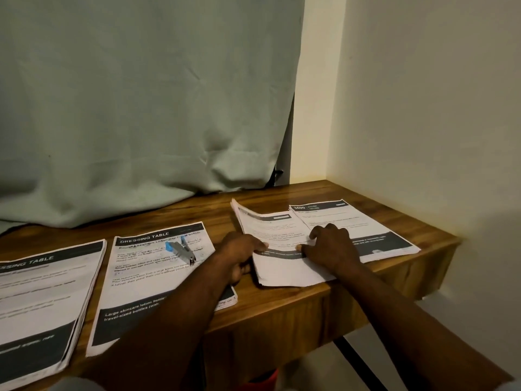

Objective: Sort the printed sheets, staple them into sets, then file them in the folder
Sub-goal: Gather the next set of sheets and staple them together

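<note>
The held pile (282,266) lies on the table, near the front edge, and it is the one being worked on. Its right side lies over the right pile (375,235), and its far left corner curls up. The left hand (241,253) pinches the pile's left edge, with the thumb on top and the fingers tucked under. The right hand (331,248) rests on top with bent fingers, tips pushing down, holding nothing. I think this is the sorting step: the sheets are being squared up or lifted to check them. No staple shows in this pile. The next move likely needs the edges lined up neatly. Then one hand must let go to fetch the stapler (181,251). It lies just to the left, on the middle pile (146,280), whose top sheet says DRESSING TABLE. The loose sheets could slip when a hand leaves, so one hand should keep them pinned. Further left sits the left pile (39,300), partly out of view. I cannot see a folder anywhere. The table (282,311) is brown wood and stands in a corner. A pale green cloth (141,94) hangs behind it, and its bottom rests on the wood. A cream wall (423,108) is on the right. Under the table there is a black bar (356,355) and a bit of something red (262,376).
</note>
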